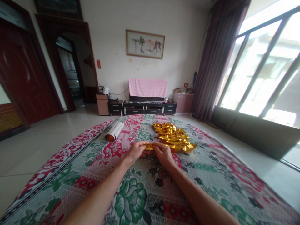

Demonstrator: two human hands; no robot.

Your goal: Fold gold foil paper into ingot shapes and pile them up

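Note:
Between my two hands is a small piece of gold foil paper [149, 146], stretched level over the flowered cloth. My left hand [136, 152] pinches its left end with thumb and fingers. At the other end, my right hand [164, 153] grips the foil the same way. Just beyond and to the right lies a heap of folded gold foil pieces [174, 135], shiny and pointed at their ends. Part of the held foil is covered by my fingers, so its full shape is hidden.
A white roll [114, 130] with a brownish open end lies on the patterned cloth [98, 175], left of my hands. Farther off stand a black low cabinet [142, 109] and a screen-like object under a pink towel [148, 87]. Tall windows and a purple curtain [217, 56] are at right.

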